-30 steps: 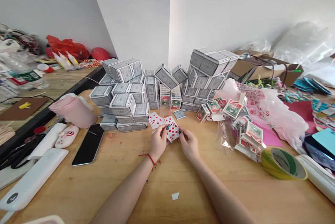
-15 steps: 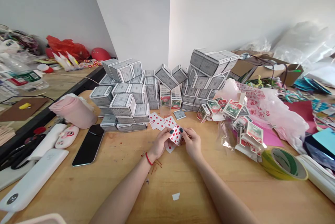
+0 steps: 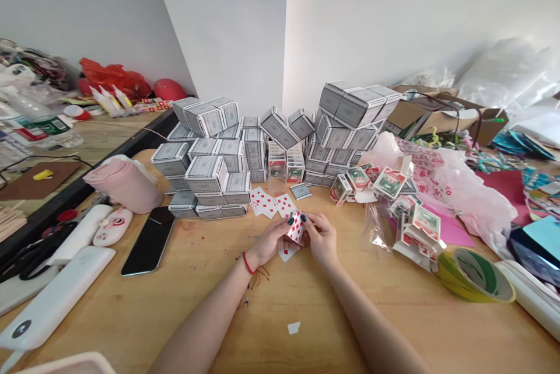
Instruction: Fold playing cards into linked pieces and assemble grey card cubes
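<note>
Both hands meet over the wooden table [image 3: 184, 298] and pinch a small playing card [image 3: 296, 227] with red diamonds, held tilted up on edge. My left hand [image 3: 270, 241], with a red string at the wrist, grips its left side. My right hand [image 3: 321, 238] grips its right side. A second card [image 3: 286, 254] lies on the table under the hands. Two or three more diamond cards [image 3: 268, 203] lie face up just beyond. Behind them stand stacks of grey patterned card boxes [image 3: 210, 158].
A black phone [image 3: 149, 240], a white power bank [image 3: 56, 298] and a pink pouch [image 3: 122, 184] lie at the left. Opened card packs [image 3: 385, 181], plastic wrap [image 3: 455, 187] and a yellow-green tape roll [image 3: 475, 273] crowd the right. A paper scrap [image 3: 293, 327] lies near me.
The card lay nearly flat on the table between my fingertips a second ago; both hands have lifted it and tipped it up on edge. Another card now shows beneath.
</note>
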The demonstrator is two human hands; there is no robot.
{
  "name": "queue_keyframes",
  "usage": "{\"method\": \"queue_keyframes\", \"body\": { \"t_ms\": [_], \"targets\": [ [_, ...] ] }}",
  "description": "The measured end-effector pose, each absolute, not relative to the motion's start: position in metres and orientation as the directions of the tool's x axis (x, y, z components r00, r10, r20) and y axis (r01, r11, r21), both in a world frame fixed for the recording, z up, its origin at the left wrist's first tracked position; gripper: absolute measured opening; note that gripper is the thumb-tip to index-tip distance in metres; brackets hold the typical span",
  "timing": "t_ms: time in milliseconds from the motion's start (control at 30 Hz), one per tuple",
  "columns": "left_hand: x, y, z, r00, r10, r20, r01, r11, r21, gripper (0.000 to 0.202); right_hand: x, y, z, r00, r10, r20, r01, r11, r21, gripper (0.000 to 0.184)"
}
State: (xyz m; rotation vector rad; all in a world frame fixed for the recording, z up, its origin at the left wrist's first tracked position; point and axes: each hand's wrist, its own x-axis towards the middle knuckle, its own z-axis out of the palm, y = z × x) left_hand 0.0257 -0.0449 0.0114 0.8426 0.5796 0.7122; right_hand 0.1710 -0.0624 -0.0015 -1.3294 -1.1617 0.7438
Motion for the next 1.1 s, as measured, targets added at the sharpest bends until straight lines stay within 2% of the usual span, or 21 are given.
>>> {"method": "queue_keyframes", "body": {
  "t_ms": [100,200,367,467,633,733,800,967,1100],
  "targets": [
    [0.027,-0.045,0.008,0.598,0.779,-0.187,-0.330,0.452,0.829,0.039,0.171,-0.063,-0.001,0.318,0.926,0.204,0.169,0.157,-0.973,0.028],
    [0.029,-0.044,0.005,0.576,0.793,-0.199,-0.334,0.451,0.827,0.042,0.171,-0.063,-0.001,0.328,0.935,0.133,0.100,0.106,-0.989,0.032],
    [0.031,-0.044,0.006,0.544,0.814,-0.204,-0.357,0.445,0.822,0.040,0.177,-0.058,-0.005,0.439,0.898,-0.022,-0.151,0.050,-0.987,0.033],
    [0.032,-0.045,0.008,0.494,0.853,-0.167,-0.362,0.376,0.853,0.034,0.181,-0.054,-0.008,0.516,0.853,-0.075,-0.243,0.062,-0.968,0.028],
    [0.035,-0.048,0.005,0.278,0.959,0.048,-0.204,0.010,0.979,0.031,0.181,-0.051,-0.011,0.519,0.853,-0.049,-0.153,0.037,-0.987,0.022],
    [0.036,-0.049,0.002,0.206,0.968,0.142,-0.084,-0.128,0.988,0.053,0.178,-0.052,-0.014,0.473,0.881,-0.020,-0.083,0.022,-0.996,0.020],
    [0.035,-0.048,0.000,0.211,0.960,0.186,0.019,-0.194,0.981,0.062,0.175,-0.053,-0.015,0.431,0.902,0.008,-0.043,0.030,-0.999,0.019],
    [0.032,-0.047,-0.002,0.274,0.914,0.299,0.261,-0.370,0.892,0.056,0.168,-0.060,-0.006,0.285,0.956,0.066,0.032,0.059,-0.998,0.017],
    [0.032,-0.047,-0.002,0.298,0.903,0.311,0.302,-0.398,0.866,0.058,0.167,-0.066,0.005,0.170,0.983,0.072,-0.061,0.084,-0.995,0.021]
  ]
}}
